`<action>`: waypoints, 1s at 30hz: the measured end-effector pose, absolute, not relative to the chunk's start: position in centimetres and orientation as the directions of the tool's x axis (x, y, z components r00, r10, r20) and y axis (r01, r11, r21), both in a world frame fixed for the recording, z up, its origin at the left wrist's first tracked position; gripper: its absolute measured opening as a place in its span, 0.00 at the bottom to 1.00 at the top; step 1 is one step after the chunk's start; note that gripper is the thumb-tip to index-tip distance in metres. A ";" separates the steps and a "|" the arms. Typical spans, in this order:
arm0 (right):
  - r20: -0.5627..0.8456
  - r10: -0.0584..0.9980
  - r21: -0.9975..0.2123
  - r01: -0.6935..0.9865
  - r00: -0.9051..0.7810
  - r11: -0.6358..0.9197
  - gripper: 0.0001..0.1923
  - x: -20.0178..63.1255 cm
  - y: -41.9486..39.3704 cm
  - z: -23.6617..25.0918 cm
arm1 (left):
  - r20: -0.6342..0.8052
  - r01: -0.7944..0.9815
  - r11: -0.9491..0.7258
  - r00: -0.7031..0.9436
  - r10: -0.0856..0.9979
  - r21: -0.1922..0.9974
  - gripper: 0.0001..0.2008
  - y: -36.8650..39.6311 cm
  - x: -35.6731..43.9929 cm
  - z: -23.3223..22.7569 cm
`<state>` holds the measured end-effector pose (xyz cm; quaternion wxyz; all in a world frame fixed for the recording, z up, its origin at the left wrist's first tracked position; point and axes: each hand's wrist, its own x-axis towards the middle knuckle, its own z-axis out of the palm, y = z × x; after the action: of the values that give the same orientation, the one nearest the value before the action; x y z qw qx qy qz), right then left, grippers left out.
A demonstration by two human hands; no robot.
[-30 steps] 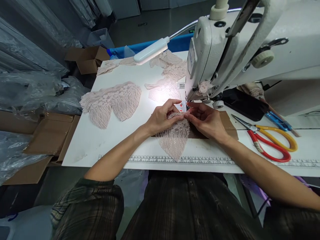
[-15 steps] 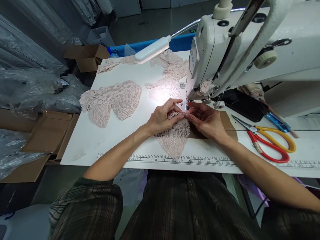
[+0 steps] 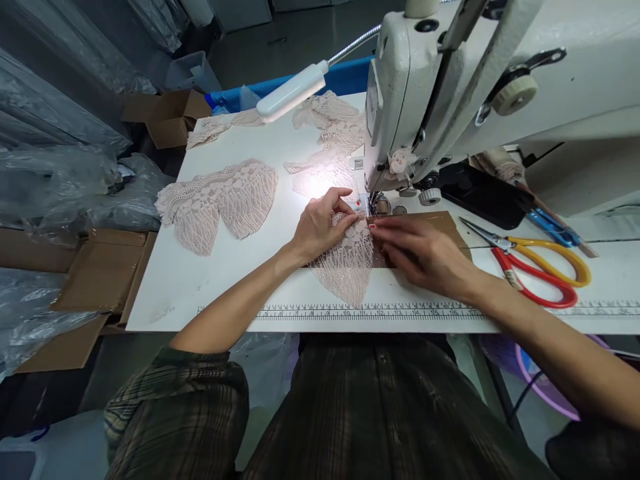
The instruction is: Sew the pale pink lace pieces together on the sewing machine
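Note:
A pale pink lace piece (image 3: 350, 270) with a pointed lower end lies just in front of the sewing machine's presser foot (image 3: 373, 203). My left hand (image 3: 323, 227) is closed, pinching the top edge of this lace between thumb and fingers. At the lace's right edge, my right hand (image 3: 425, 250) has its fingers stretched out, with the fingertips touching the edge or right beside it. Its thumb is largely hidden under the hand. Brown board (image 3: 443, 227) lies beneath the lace and the right hand. The sewing machine (image 3: 395, 100) stands directly beyond both hands.
More lace pieces lie left (image 3: 220, 200) and at the back (image 3: 333, 127) under a lamp (image 3: 293, 93). Red-and-yellow-handled scissors (image 3: 530, 257) and a black phone-like slab (image 3: 485, 193) are on the right. A printed ruler (image 3: 310, 312) runs along the front edge. Cardboard boxes (image 3: 100, 270) stand left.
My right hand has let go of its pinch at the top of the lace and moved slightly right, its fingers now extended. The left hand still pinches the lace. The view has shifted slightly.

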<state>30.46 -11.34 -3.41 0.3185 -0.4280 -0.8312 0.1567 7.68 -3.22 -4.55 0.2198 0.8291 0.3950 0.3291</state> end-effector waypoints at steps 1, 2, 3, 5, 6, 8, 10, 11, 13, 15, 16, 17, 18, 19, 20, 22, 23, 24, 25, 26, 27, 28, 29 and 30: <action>0.401 0.763 -0.470 0.601 -0.507 0.646 0.18 30.5 -11.8 -3.7 | 0.377 0.531 -0.605 0.481 0.792 0.593 0.16 -3.2 7.7 -4.6; 0.391 0.729 -0.420 0.596 -0.561 0.684 0.19 30.5 -12.1 -4.0 | 0.391 0.555 -0.627 0.493 0.777 0.546 0.16 -3.2 7.8 -4.6; 0.378 0.710 -0.381 0.599 -0.594 0.704 0.19 30.5 -12.4 -4.4 | 0.418 0.581 -0.658 0.508 0.753 0.479 0.15 -3.2 7.8 -4.6; 0.360 0.699 -0.326 0.619 -0.617 0.714 0.19 30.3 -12.5 -4.9 | 0.491 0.628 -0.722 0.551 0.675 0.290 0.13 -3.2 8.0 -4.5; 0.357 0.699 -0.311 0.627 -0.619 0.714 0.19 30.2 -12.5 -5.1 | 0.527 0.641 -0.746 0.577 0.624 0.181 0.11 -3.2 8.1 -4.4; 0.356 0.702 -0.302 0.635 -0.617 0.711 0.19 30.1 -12.4 -5.2 | 0.551 0.616 -0.787 0.668 0.500 -0.032 0.06 -3.2 8.3 -4.1; 0.357 0.705 -0.302 0.638 -0.613 0.708 0.19 30.1 -12.3 -5.1 | 0.490 0.514 -0.831 0.792 0.365 -0.211 0.08 -3.2 8.5 -3.9; 0.359 0.705 -0.301 0.640 -0.611 0.707 0.19 30.1 -12.3 -5.0 | 0.439 0.454 -0.847 0.844 0.309 -0.277 0.11 -3.2 8.5 -3.7; 0.364 0.707 -0.299 0.642 -0.606 0.705 0.19 30.0 -12.4 -5.0 | 0.343 0.382 -0.858 0.901 0.264 -0.343 0.13 -3.3 8.5 -3.5; 0.361 0.714 -0.307 0.647 -0.600 0.698 0.19 30.0 -12.4 -5.1 | 0.275 0.383 -0.862 0.913 0.300 -0.332 0.13 -3.5 8.4 -3.3; 0.356 0.719 -0.312 0.649 -0.597 0.694 0.19 29.9 -12.5 -5.1 | 0.243 0.394 -0.865 0.913 0.328 -0.311 0.14 -3.6 8.3 -3.2; 0.352 0.724 -0.319 0.651 -0.593 0.689 0.19 29.8 -12.6 -5.2 | 0.211 0.402 -0.871 0.912 0.353 -0.283 0.14 -3.8 8.1 -3.1; 0.348 0.729 -0.326 0.653 -0.589 0.683 0.19 29.7 -12.7 -5.2 | 0.183 0.410 -0.877 0.910 0.373 -0.250 0.14 -4.1 8.0 -3.0; 0.345 0.734 -0.334 0.654 -0.585 0.678 0.19 29.7 -12.8 -5.2 | 0.161 0.418 -0.883 0.907 0.390 -0.216 0.14 -4.4 7.8 -2.9; 0.342 0.739 -0.345 0.655 -0.580 0.673 0.19 29.7 -12.8 -5.2 | 0.145 0.426 -0.886 0.903 0.405 -0.183 0.15 -4.7 7.6 -2.8; 0.332 0.754 -0.387 0.647 -0.568 0.657 0.19 29.9 -12.6 -4.9 | 0.129 0.446 -0.885 0.893 0.431 -0.132 0.18 -5.3 7.4 -2.6; 0.328 0.759 -0.424 0.630 -0.563 0.651 0.19 30.1 -12.4 -4.7 | 0.127 0.452 -0.884 0.890 0.438 -0.116 0.20 -5.5 7.3 -2.6; 0.333 0.763 -0.469 0.604 -0.554 0.644 0.18 30.4 -11.9 -4.5 | 0.129 0.457 -0.883 0.887 0.444 -0.102 0.21 -5.6 7.2 -2.7; 0.340 0.769 -0.514 0.577 -0.542 0.634 0.18 30.8 -11.4 -4.2 | 0.135 0.462 -0.882 0.883 0.450 -0.086 0.21 -5.6 7.2 -2.7; 0.346 0.775 -0.552 0.554 -0.528 0.624 0.17 31.2 -10.8 -4.0 | 0.142 0.468 -0.882 0.879 0.456 -0.062 0.21 -5.5 7.3 -2.7; 0.351 0.786 -0.571 0.550 -0.508 0.610 0.17 31.6 -10.1 -3.8 | 0.148 0.471 -0.881 0.874 0.462 -0.035 0.21 -5.3 7.4 -2.8; 0.343 0.797 -0.567 0.567 -0.497 0.598 0.16 32.0 -9.5 -3.7 | 0.152 0.473 -0.881 0.872 0.466 -0.009 0.21 -5.0 7.5 -2.8; 0.335 0.802 -0.548 0.590 -0.494 0.593 0.16 32.3 -8.9 -3.7 | 0.151 0.473 -0.881 0.871 0.468 0.005 0.21 -4.7 7.7 -2.8; 0.327 0.803 -0.519 0.616 -0.498 0.593 0.15 32.5 -8.5 -3.7 | 0.145 0.472 -0.881 0.872 0.468 0.005 0.21 -4.4 7.8 -2.7</action>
<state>32.52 -8.53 -3.72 0.2762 -0.4182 -0.8486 0.1695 7.83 -4.36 -2.75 -0.0153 0.9673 0.2431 0.0713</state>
